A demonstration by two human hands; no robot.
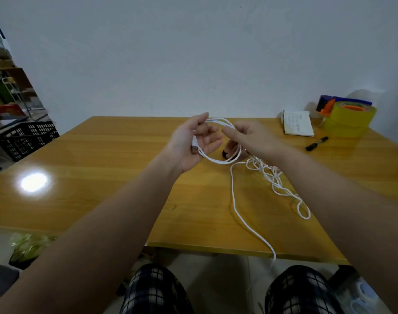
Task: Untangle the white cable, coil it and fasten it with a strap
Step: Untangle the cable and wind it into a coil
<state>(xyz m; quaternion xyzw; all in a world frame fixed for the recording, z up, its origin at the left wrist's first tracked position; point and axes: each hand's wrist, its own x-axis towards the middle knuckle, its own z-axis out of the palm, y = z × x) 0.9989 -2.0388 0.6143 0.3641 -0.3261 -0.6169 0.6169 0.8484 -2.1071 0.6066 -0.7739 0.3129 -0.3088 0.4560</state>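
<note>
My left hand (194,138) holds up a small coil of the white cable (234,200), with the plug end against its palm. My right hand (250,137) is closed around the right side of the same loop. From the loop the rest of the cable drops to the wooden table (102,166), lies in a loose tangle under my right forearm, and one strand runs over the near edge. A small black thing (225,154), perhaps the strap, lies on the table behind the loop, partly hidden.
At the back right stand a yellow tape roll in a dispenser (347,116), a small white booklet (297,123) and a black marker (317,143). A black crate (28,137) sits off the table's left side. My knees show below the near edge.
</note>
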